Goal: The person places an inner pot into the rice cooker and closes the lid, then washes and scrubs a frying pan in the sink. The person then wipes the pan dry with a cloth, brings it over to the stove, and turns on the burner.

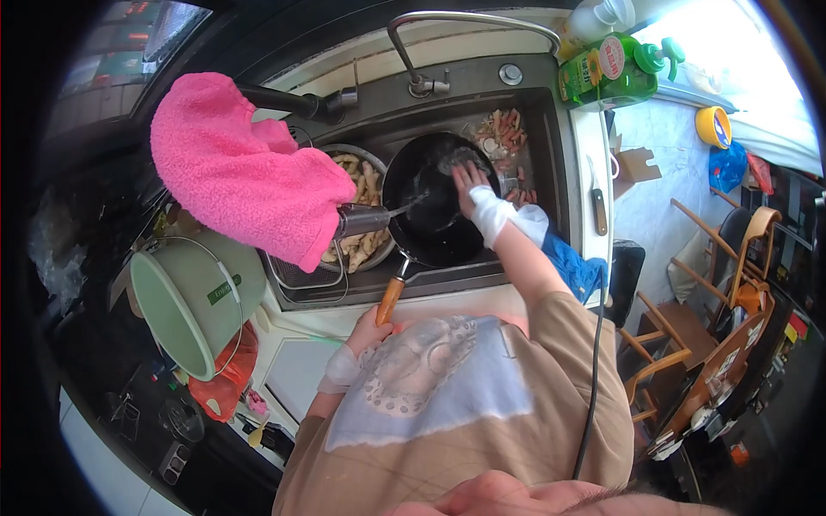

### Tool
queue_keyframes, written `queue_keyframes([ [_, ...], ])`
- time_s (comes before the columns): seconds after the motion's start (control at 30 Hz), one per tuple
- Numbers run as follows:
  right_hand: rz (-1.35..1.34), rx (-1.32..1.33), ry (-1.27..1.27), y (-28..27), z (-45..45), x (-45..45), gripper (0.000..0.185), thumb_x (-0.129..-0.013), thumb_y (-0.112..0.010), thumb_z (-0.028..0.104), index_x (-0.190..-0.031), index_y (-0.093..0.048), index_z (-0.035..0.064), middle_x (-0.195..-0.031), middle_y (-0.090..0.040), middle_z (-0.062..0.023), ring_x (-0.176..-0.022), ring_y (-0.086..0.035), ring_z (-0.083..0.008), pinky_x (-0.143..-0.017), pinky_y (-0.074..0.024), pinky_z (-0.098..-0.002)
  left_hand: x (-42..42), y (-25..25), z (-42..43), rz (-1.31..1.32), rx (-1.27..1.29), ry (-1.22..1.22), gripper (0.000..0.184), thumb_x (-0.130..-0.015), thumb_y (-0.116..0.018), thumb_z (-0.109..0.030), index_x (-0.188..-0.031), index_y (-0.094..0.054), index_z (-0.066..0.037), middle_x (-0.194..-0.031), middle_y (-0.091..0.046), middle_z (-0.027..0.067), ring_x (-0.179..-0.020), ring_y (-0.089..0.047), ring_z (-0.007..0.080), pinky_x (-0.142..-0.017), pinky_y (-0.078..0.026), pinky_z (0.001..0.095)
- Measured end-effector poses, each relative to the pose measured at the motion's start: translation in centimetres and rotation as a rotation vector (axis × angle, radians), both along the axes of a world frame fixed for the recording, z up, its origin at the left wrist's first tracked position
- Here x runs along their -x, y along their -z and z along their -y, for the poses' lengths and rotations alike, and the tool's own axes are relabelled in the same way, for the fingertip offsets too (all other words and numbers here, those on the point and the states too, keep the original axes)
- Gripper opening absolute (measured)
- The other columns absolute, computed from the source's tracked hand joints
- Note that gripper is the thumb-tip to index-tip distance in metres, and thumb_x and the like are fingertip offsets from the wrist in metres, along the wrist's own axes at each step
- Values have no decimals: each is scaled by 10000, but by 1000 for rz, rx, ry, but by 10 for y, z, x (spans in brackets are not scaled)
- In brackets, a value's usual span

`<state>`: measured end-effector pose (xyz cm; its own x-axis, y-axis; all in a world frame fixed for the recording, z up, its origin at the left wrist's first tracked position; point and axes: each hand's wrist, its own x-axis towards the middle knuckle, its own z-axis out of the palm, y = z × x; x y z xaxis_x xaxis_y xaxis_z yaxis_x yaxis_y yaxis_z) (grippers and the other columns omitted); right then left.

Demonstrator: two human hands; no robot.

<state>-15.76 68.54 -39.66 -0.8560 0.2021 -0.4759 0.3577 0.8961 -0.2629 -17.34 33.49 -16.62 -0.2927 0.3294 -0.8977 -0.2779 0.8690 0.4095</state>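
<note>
A black wok with a wooden handle sits in the sink. My left hand is closed around the end of that handle. Inside the wok, my right hand lies against the far right wall, its fingers stretched out. By its fingertips is a silvery patch; whether it is water or a scrubber I cannot tell. Water runs into the wok from a dark spout below a pink towel. Left of the wok, a metal bowl holds pale, knobbly pieces like ginger root.
Pinkish scraps lie in the sink's right side. A curved metal tap stands behind. On the right ledge are a green pump bottle and a knife. A pale green bucket stands left; wooden chairs are right.
</note>
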Motion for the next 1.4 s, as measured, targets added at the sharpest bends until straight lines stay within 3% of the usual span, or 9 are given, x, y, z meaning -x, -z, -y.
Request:
queue_keyframes([
  [0.1, -126, 443, 123, 9, 35, 45, 905, -746, -536, 106, -1537, -99, 56, -1575, -180, -215, -1462, -64, -436, -1199, -116, -479, -2, 2, 4, 4, -22, -34, 429, -766, -684, -138, -1163, -559, -35, -930, -641, 105, -849, -630, 202, -771, -496, 321],
  [0.27, 138, 1222, -79, -88, 50, 33, 672, -877, -554, 103, -1501, -302, 91, -1515, -372, -163, -1403, -341, -270, -1152, -240, -319, -5, 8, 6, -45, -22, 21, 428, -766, -682, -129, -1164, -561, -29, -931, -642, 111, -854, -631, 208, -781, -498, 328],
  [0.4, 382, 951, -503, -84, 38, -11, 573, -865, -506, 85, -1435, -448, 109, -1239, -640, -162, -1155, -591, -253, -1009, -404, -338, -1, 5, 2, -21, 11, 36, 425, -775, -679, -102, -1174, -557, -17, -958, -634, 86, -874, -614, 172, -785, -495, 304],
  [0.63, 210, -73, 35, 31, 15, -2, 553, -923, -359, 174, -1464, -362, 59, -1540, -324, -137, -1434, -250, -383, -1162, -219, -490, 6, -20, -15, 176, 27, -157, 305, -828, -665, -78, -1107, -552, -29, -900, -570, 19, -831, -566, 98, -743, -475, 249],
  [0.83, 63, 771, 208, -35, 39, 49, 713, -931, -477, 265, -1547, -133, 161, -1594, -151, -167, -1439, -132, -467, -1189, -146, -477, 32, -82, -53, 664, -208, -761, 242, -909, -636, -143, -1075, -502, -27, -785, -525, 7, -602, -496, 60, -647, -483, 197],
  [1.03, 361, 1470, 118, -120, 34, 25, 660, -982, -452, 128, -1560, -138, 183, -1517, -389, -55, -1284, -403, -132, -1043, -315, -245, 40, -62, -57, 1264, -340, -1377, 162, -991, -497, -113, -1095, -460, 6, -711, -393, -33, -539, -382, 6, -437, -340, 131],
  [1.17, 517, 1003, -496, -137, -17, 1, 657, -934, -435, 46, -1542, -220, 173, -1428, -496, -142, -1240, -516, -218, -998, -409, -302, 47, -47, -55, 1214, -308, -1130, 105, -999, -479, -94, -1074, -467, -22, -680, -371, -47, -466, -324, -17, -373, -293, 140],
  [1.3, 649, 466, -525, -73, -9, -36, 703, -867, -456, 27, -1525, -257, 179, -1401, -483, -204, -1209, -533, -357, -995, -441, -399, 43, -66, -62, 1130, -250, -879, 75, -963, -533, -97, -1013, -478, -103, -624, -368, -56, -408, -312, -9, -338, -277, 155],
  [1.4, -24, 185, 189, -73, -1, -36, 762, -799, -517, 25, -1499, -217, 30, -1380, -424, -222, -1234, -446, -415, -987, -430, -475, 36, -83, -47, 1083, -296, -734, 119, -931, -564, -99, -1002, -469, -113, -623, -375, -55, -401, -308, -3, -331, -270, 169],
])
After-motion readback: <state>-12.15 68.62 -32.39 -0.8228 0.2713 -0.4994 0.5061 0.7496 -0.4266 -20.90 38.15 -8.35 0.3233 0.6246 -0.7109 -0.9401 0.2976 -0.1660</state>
